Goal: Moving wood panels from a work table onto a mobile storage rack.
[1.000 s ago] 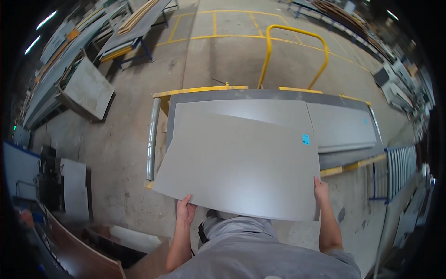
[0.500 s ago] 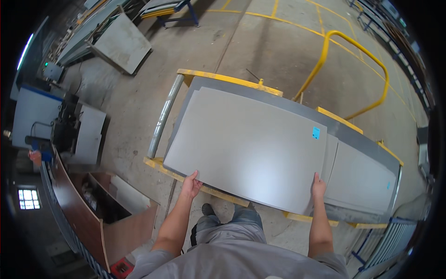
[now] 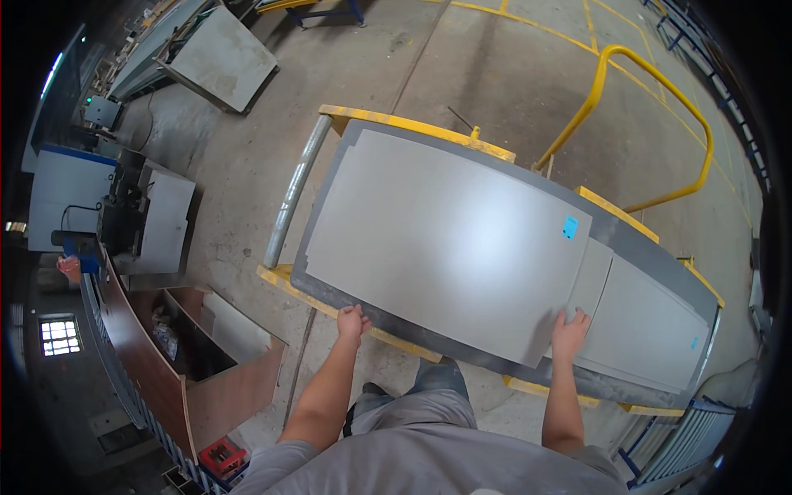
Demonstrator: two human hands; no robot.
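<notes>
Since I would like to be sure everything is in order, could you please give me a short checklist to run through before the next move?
1. Large panel lying flat: ok, as far as this view shows.
2. Large panel inside the near edge of the dark grey board: ok, a border of board shows there.
3. Large panel lined up with the lower panel: not ok, a strip shows past its right side.
4. Blue sticker face up and uncovered: ok.
5. Left hand clear of the large panel: ok, it is just off the near edge.
6. Right hand clear of both panels: cannot tell, contact is unclear.
</notes>
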